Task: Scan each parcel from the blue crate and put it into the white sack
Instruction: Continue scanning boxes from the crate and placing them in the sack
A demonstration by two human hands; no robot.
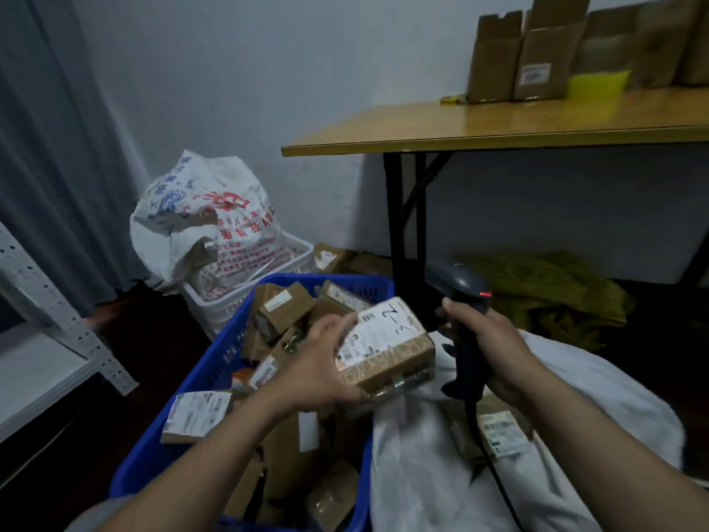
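My left hand [322,362] grips a brown cardboard parcel [387,343] with a white label and handwritten marks, held over the right rim of the blue crate [184,401]. The crate is filled with several cardboard parcels [284,305]. My right hand [487,339] grips a dark handheld scanner [460,297] by its handle; a red light glows on its head, just right of the parcel. Below both hands lies the white sack [429,474], with a labelled parcel [498,435] inside its opening. The scanner's cable runs down across the sack.
A white basket [299,259] behind the crate holds a printed white bag [199,213]. A wooden folding table [498,124] with cardboard boxes [529,55] stands at the right back, with olive-green cloth [544,289] under it. A grey metal shelf [57,324] is on the left.
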